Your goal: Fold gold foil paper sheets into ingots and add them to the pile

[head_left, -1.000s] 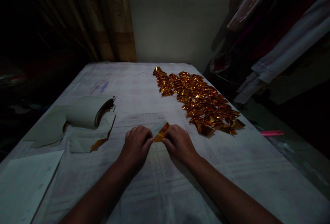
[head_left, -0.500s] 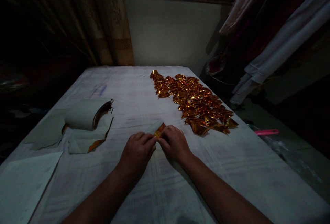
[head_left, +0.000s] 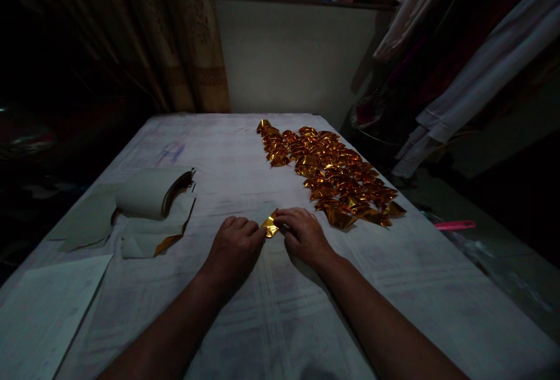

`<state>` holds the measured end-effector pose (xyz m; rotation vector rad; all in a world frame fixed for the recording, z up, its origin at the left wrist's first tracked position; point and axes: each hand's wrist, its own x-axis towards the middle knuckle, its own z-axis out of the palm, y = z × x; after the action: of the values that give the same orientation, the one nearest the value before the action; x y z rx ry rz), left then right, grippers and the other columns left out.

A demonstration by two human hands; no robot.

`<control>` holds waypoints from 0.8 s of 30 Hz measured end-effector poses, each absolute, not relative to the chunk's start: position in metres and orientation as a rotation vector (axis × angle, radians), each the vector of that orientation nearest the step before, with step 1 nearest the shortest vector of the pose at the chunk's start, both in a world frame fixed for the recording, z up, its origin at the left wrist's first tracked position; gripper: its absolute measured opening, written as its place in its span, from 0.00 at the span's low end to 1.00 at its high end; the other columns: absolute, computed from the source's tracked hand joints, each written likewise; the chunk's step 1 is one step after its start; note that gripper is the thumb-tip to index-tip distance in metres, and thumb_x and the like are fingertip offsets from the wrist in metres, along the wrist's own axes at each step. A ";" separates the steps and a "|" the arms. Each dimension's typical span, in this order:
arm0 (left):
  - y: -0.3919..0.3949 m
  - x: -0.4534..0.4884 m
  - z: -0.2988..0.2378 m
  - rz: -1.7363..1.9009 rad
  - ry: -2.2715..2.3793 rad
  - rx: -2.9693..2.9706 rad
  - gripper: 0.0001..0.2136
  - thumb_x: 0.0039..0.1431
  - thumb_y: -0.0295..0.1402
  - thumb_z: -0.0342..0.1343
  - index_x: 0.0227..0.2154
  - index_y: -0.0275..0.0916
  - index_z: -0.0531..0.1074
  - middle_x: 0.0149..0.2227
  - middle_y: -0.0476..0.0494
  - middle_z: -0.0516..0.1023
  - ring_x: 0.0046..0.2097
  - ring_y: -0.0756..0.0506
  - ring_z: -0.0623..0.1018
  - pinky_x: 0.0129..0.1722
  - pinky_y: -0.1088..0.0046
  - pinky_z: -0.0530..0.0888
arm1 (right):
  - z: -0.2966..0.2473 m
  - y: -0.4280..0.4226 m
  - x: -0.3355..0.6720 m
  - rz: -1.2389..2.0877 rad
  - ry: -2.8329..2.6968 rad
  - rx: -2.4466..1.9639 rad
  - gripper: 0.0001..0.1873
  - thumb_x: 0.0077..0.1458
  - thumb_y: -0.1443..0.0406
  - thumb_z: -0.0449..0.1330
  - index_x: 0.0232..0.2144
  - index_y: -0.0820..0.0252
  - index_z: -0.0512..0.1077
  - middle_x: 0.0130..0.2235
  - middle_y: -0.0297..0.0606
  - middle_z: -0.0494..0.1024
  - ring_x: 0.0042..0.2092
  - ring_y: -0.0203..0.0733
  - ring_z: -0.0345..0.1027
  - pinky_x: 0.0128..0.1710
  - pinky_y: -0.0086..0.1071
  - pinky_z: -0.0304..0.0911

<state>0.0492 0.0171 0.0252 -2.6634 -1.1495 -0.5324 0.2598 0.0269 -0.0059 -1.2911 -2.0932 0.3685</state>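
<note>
Between my two hands, low over the middle of the table, is a small piece of gold foil paper (head_left: 271,226), folded, with its shiny side showing. My left hand (head_left: 236,247) pinches its left edge between thumb and forefinger. The fingers of my right hand (head_left: 305,234) are closed on its right side. Beyond my right hand lies a spread of folded gold foil pieces (head_left: 336,173), set close together in rows. A curled stack of pale-backed foil paper (head_left: 142,193) rests left of my left hand, with loose sheets (head_left: 151,234) around and under it.
The table (head_left: 245,310) wears a pale checked cloth. A white sheet (head_left: 52,304) lies at the near left. Curtains (head_left: 196,47) hang at the back left, and clothes (head_left: 490,59) hang along the right. A pink handle (head_left: 455,225) shows beyond the right edge.
The foil paper has been folded smaller, its pale side no longer showing and its gold side facing up. My right hand has moved slightly right. The view has shifted a little.
</note>
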 end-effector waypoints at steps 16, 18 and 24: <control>-0.005 0.012 0.023 -0.582 -1.204 -2.663 0.11 0.64 0.23 0.50 0.43 0.38 0.76 0.42 0.40 0.81 0.42 0.41 0.78 0.42 0.62 0.75 | 0.005 0.011 0.244 0.226 -2.381 -0.886 0.03 0.59 0.65 0.65 0.35 0.52 0.79 0.38 0.33 0.83 0.37 0.40 0.71 0.37 0.35 0.56; -0.017 0.011 0.024 -0.590 -1.228 -2.694 0.12 0.66 0.26 0.50 0.48 0.38 0.74 0.46 0.39 0.80 0.46 0.40 0.78 0.44 0.61 0.75 | 0.007 0.007 0.242 0.243 -2.391 -0.859 0.02 0.59 0.65 0.65 0.36 0.53 0.79 0.38 0.34 0.83 0.36 0.39 0.71 0.35 0.35 0.57; -0.035 0.018 0.026 -0.415 -1.330 -2.701 0.17 0.66 0.34 0.52 0.55 0.38 0.71 0.55 0.36 0.76 0.53 0.36 0.76 0.48 0.55 0.75 | 0.009 0.008 0.251 0.362 -2.354 -0.869 0.05 0.63 0.62 0.63 0.40 0.53 0.79 0.41 0.37 0.82 0.41 0.40 0.73 0.40 0.34 0.62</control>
<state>0.0179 -0.0352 0.0256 -2.7012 -1.3300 -0.4150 0.2513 0.0076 0.0090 -0.8685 -2.3537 0.3620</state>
